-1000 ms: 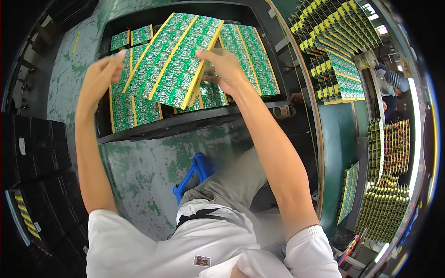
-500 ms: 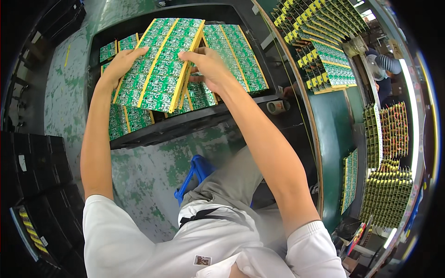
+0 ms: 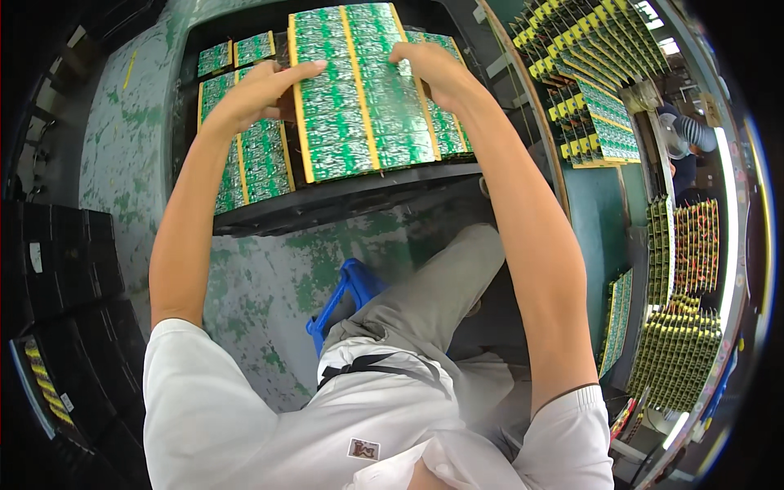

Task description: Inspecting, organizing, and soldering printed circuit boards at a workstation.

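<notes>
I look down over the person's outstretched arms at a black tray (image 3: 327, 214) on a mottled green floor (image 3: 261, 278). Both hands hold one large green circuit panel (image 3: 355, 90) striped with yellow rails. A second ago the panel was raised and tilted above the tray; now it lies much lower and nearly flat, over the stacks of similar boards (image 3: 245, 163) already in the tray. I judge it is being laid onto the pile rather than lifted away.

The left hand (image 3: 257, 90) sits at the panel's left edge, fingers stretched long and mostly flat, fingertips on the board's top face. The right hand (image 3: 429, 69) curls over the far right edge, fingers bent around it in a loose grip. I cannot tell whether the panel's underside already touches the stack.

The panel's long axis runs from near to far, leaning slightly left at the far end. Its yellow rails follow that same line.

To the right, racks of more green boards (image 3: 596, 90) stand on a bench. A blue stool (image 3: 347, 298) shows beneath the person's grey trousers.
</notes>
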`<action>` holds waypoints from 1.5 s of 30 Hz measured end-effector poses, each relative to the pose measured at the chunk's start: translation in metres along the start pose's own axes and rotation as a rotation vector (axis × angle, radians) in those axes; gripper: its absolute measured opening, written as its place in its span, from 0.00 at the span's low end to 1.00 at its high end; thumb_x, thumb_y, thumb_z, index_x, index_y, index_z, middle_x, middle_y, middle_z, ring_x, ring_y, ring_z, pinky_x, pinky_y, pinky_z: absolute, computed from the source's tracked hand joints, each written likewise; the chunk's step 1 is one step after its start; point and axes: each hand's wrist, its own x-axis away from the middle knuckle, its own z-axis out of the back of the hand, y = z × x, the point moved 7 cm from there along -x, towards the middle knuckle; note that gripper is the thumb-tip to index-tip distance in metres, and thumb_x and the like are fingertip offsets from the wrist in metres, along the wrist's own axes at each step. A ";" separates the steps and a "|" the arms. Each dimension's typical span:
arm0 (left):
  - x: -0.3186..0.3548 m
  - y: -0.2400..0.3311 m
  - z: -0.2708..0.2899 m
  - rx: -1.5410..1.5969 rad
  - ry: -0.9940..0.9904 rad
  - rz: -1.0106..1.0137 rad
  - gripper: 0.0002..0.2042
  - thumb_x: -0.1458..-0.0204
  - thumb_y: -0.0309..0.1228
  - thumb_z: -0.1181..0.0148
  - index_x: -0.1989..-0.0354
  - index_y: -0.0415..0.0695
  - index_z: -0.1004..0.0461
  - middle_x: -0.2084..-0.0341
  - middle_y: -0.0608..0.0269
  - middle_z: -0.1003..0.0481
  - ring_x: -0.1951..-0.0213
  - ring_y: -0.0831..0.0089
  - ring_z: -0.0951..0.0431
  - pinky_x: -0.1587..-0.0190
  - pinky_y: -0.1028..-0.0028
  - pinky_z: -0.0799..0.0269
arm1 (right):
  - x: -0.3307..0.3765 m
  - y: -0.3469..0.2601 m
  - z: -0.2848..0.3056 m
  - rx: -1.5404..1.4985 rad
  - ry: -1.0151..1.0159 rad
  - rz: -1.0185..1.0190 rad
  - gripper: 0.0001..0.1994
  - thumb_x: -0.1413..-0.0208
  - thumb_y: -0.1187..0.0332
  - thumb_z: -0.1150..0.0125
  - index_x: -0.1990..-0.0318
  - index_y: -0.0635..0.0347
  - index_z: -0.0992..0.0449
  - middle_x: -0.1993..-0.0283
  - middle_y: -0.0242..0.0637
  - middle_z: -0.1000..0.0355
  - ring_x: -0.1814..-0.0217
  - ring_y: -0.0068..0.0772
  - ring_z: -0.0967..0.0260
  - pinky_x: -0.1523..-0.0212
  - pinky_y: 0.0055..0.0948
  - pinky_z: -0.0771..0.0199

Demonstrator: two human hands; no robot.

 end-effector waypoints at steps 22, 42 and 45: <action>-0.005 0.013 0.008 -0.695 0.098 0.016 0.27 0.51 0.53 0.38 0.68 0.36 0.32 0.83 0.60 0.29 0.79 0.74 0.24 0.74 0.75 0.24 | -0.008 0.002 -0.002 0.638 0.034 -0.021 0.17 0.54 0.63 0.43 0.68 0.75 0.25 0.75 0.48 0.29 0.73 0.40 0.28 0.71 0.38 0.25; 0.010 0.041 0.014 0.067 0.295 -0.449 0.25 0.46 0.42 0.38 0.47 0.38 0.37 0.62 0.50 0.27 0.61 0.69 0.24 0.60 0.73 0.27 | 0.024 -0.046 -0.002 0.356 0.286 0.308 0.23 0.47 0.66 0.43 0.46 0.69 0.33 0.59 0.52 0.29 0.65 0.35 0.28 0.67 0.29 0.27; 0.029 0.036 0.017 0.242 0.307 -0.430 0.31 0.46 0.39 0.38 0.40 0.38 0.44 0.54 0.46 0.31 0.56 0.65 0.26 0.58 0.72 0.29 | 0.025 -0.073 -0.024 0.441 0.277 0.362 0.22 0.45 0.61 0.43 0.51 0.72 0.34 0.63 0.48 0.31 0.65 0.40 0.32 0.63 0.33 0.30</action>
